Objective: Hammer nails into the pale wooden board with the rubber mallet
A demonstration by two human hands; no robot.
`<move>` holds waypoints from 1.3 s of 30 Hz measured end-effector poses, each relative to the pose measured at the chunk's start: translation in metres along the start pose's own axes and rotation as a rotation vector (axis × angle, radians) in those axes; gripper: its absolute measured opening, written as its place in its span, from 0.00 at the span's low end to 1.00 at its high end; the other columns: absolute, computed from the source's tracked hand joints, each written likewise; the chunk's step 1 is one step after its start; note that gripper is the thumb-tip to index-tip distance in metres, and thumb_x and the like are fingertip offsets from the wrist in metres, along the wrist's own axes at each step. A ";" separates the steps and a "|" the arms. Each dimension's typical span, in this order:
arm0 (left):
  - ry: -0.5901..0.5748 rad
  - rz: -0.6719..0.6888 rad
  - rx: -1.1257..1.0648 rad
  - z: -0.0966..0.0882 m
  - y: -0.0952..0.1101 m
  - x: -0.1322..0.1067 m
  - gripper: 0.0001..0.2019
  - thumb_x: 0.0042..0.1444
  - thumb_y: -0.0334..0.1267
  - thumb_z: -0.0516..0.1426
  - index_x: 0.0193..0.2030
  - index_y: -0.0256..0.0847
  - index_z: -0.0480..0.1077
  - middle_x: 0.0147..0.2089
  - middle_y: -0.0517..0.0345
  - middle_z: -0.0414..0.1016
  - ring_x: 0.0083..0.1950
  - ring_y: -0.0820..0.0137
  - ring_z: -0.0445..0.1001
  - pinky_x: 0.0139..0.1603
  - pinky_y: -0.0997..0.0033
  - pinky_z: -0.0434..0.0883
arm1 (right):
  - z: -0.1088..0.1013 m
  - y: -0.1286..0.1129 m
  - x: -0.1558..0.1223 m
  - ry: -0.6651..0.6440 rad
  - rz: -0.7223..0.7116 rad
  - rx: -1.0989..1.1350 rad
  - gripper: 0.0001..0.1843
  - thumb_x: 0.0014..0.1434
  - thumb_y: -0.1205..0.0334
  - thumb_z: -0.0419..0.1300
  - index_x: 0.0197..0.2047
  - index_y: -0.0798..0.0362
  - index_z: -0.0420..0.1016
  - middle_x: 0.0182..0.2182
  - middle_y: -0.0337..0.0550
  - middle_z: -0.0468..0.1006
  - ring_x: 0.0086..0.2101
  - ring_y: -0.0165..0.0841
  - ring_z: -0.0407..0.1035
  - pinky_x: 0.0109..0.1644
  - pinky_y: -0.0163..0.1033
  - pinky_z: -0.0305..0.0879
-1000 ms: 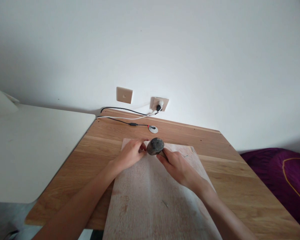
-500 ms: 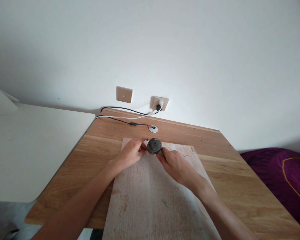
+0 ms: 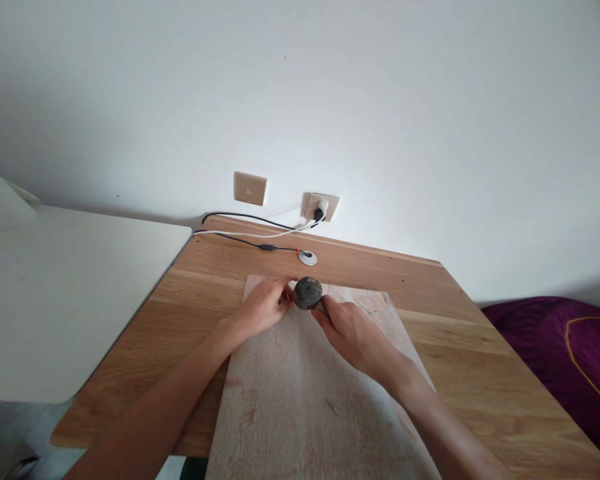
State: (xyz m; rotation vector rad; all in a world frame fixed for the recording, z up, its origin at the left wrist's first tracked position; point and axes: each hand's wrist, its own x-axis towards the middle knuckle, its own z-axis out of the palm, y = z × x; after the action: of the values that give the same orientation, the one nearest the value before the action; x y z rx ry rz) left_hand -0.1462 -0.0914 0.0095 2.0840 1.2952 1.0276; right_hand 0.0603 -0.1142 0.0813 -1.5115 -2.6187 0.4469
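Note:
My right hand (image 3: 353, 333) is wrapped round the handle of a hammer (image 3: 308, 293), whose round, dark, worn head faces me above the far part of a whitish wooden board (image 3: 285, 400). Just left of the head, my left hand (image 3: 266, 303) is closed in a pinch against the board. What its fingertips hold is hidden beside the hammer head. A thin nail (image 3: 331, 405) lies on the near part of the board. Another thin metal piece, apparently a nail (image 3: 370, 311), lies near the board's far right corner.
The board rests on a wooden table (image 3: 460, 353). Black and white cables (image 3: 250, 233) run along the table's back to a wall socket (image 3: 321, 207), near a round cable grommet (image 3: 307, 258). A white tabletop (image 3: 80, 287) adjoins at left; a purple cushion-like thing (image 3: 545, 340) is at right.
The hammer head has shifted very slightly to the left and down, close to my left fingertips. Both hands keep their grip and place; the view has moved a little.

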 end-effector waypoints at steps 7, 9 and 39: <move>0.011 -0.007 0.023 0.002 -0.004 -0.002 0.26 0.54 0.19 0.60 0.58 0.42 0.71 0.38 0.58 0.81 0.40 0.66 0.79 0.45 0.68 0.74 | 0.003 0.000 0.000 0.001 0.000 0.038 0.10 0.75 0.63 0.51 0.42 0.53 0.70 0.37 0.50 0.84 0.38 0.42 0.79 0.35 0.38 0.56; 0.020 -0.012 0.042 0.003 -0.006 -0.002 0.28 0.54 0.20 0.60 0.61 0.42 0.69 0.37 0.59 0.81 0.40 0.65 0.80 0.45 0.67 0.74 | 0.003 0.001 0.001 -0.003 -0.006 0.042 0.10 0.75 0.62 0.50 0.42 0.53 0.70 0.37 0.50 0.84 0.38 0.42 0.79 0.35 0.38 0.55; -0.311 0.725 0.580 0.033 0.112 -0.068 0.04 0.65 0.30 0.57 0.38 0.39 0.72 0.31 0.57 0.75 0.35 0.65 0.74 0.38 0.63 0.67 | 0.033 0.049 -0.056 0.049 -0.008 0.254 0.12 0.75 0.59 0.43 0.43 0.50 0.64 0.31 0.47 0.81 0.30 0.40 0.75 0.31 0.40 0.54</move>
State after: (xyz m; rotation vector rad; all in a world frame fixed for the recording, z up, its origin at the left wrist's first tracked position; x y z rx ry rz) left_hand -0.0778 -0.2025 0.0464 3.1349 0.7239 0.5518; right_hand 0.1222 -0.1462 0.0393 -1.4113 -2.4201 0.7023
